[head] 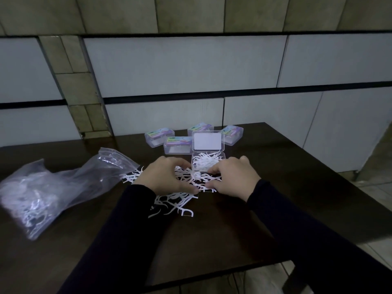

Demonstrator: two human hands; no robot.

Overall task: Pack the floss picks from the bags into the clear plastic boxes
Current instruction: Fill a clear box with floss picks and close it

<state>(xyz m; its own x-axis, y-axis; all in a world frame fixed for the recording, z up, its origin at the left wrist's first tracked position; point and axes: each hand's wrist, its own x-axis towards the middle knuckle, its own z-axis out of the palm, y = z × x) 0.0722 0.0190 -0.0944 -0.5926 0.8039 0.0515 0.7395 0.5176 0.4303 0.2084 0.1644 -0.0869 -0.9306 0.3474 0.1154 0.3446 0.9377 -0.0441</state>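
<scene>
Dark sleeves [307, 225] reach in from six o'clock to both hands at the middle of the dark table [275, 166]. Left hand [164, 176] lies palm down on the loose heap of white floss picks [180, 200], fingers curled into it as if gathering; right hand [231, 177] mirrors it at three o'clock of the heap, fingers curled onto picks, though whether either truly pinches any I cannot tell. Just past the fingertips, at twelve o'clock, stands the open clear box [207, 160], lid [207, 141] upright, partly filled with picks. Four closed boxes [177, 145] cluster behind it. At nine o'clock lies a crumpled plastic bag [53, 187] holding more picks.
</scene>
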